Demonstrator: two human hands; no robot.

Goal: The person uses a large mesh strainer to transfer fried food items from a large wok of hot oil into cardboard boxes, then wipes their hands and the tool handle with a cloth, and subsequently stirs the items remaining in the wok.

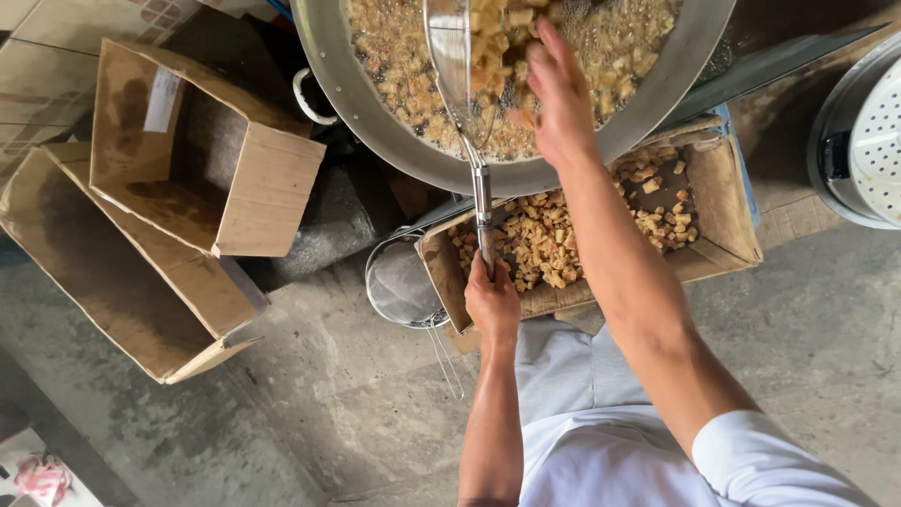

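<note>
Gripping: left hand point(491, 299) is curled tight round the lower end of the metal handle point(482, 202), fingers wrapped so the shaft runs up out of the fist.
Skimmer: wire skimmer basket point(460, 66) sits at the far end of that handle, tilted over the wok and loaded with golden fried cubes point(493, 38).
Right hand: right hand point(561, 99) reaches over the wok with fingers spread loosely and grasping nothing; the fingertips lie at the cubes on the basket's right edge, though whether they touch is unclear.
Wok: large steel wok point(375, 122) holds bubbling oil and more cubes.
Below: cardboard tray point(727, 216) of fried cubes lies under the arms, a second wire strainer point(402, 286) beside it.
Left side: two open cardboard boxes point(202, 160) rest on the concrete floor.
</note>
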